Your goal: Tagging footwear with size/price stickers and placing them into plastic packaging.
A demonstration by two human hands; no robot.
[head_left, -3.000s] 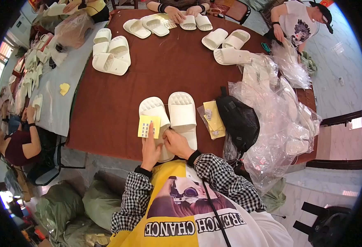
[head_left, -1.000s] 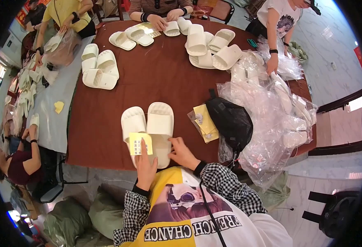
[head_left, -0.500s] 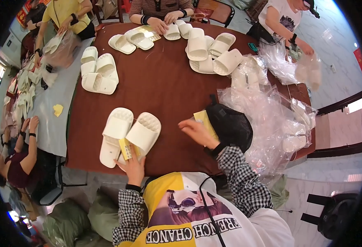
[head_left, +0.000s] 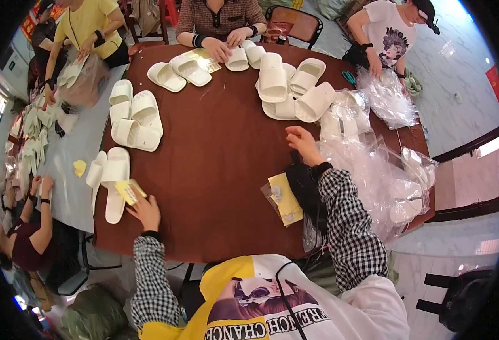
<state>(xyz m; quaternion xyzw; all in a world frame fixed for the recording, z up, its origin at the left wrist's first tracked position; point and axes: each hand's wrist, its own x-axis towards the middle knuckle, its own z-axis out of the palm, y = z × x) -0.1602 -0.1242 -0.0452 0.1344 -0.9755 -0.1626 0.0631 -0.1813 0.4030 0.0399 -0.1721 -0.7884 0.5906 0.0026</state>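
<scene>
My left hand (head_left: pixel 146 213) is at the left edge of the brown table, its fingers closed on a yellow label sheet (head_left: pixel 128 192). The sheet overlaps the side of a pair of white slippers (head_left: pixel 115 174) lying next to the hand. My right hand (head_left: pixel 305 144) reaches forward over the table, fingers stretched to the left, with nothing visible in them. It is just below a pile of white slippers (head_left: pixel 313 102), apart from them. Under my right forearm lies a black mesh item (head_left: pixel 306 190), beside a yellow card (head_left: pixel 285 197) with small grey pieces on it.
More slippers (head_left: pixel 137 134) lie at the far left, with another pair (head_left: pixel 190 69) at the back. Clear plastic bags (head_left: pixel 363 170) cover the right side. Green scissors (head_left: pixel 349 77) lie at the back right. Co-workers stand or sit around the brown table (head_left: pixel 221 153).
The front pair of slippers has moved left to the table edge, and my left hand with the label sheet moved left too. My right hand has gone forward and right.
</scene>
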